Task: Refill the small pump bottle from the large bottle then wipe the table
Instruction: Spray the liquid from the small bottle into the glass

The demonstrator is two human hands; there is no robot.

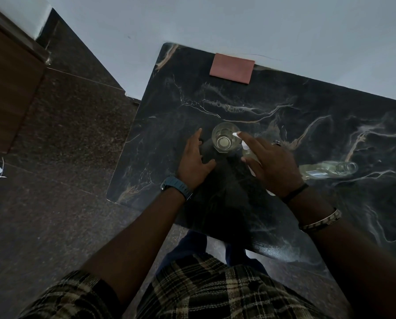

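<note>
**Both hands close on the open bottle**

At the middle of the dark marble table (284, 100), a clear open-topped bottle (225, 138) stood upright between both hands. Left hand (193, 161) lay spread and empty beside it. Right hand (271, 163) held a white pump head (246, 148), fingers extended. A second bottle (330, 170) lay tipped nearby; a pink cloth (232, 68) waited well apart. Steadying the base first, then lowering the pump tube straight in, seemed wise.
</note>
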